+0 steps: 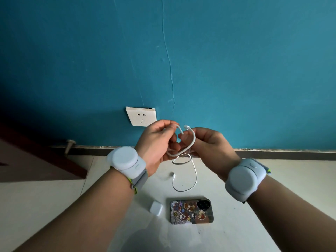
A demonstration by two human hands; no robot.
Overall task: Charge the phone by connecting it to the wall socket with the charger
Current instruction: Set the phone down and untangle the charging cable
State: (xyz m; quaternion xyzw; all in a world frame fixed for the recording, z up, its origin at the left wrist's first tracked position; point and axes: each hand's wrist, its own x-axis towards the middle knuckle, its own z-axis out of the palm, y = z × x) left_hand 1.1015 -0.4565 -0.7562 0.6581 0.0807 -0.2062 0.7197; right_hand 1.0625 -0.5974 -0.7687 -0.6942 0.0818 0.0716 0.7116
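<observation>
The white cable [189, 142] is held up in a loop before the wall socket [141, 116]; the left hand [156, 142] pinches one stretch, the right hand [209, 144] grips near a plug tip. The other end dangles to the floor [254, 206]. Best to free the loop first, then seat one end in the charger block [156, 207] beside the phone [191, 211], lying face down.
</observation>
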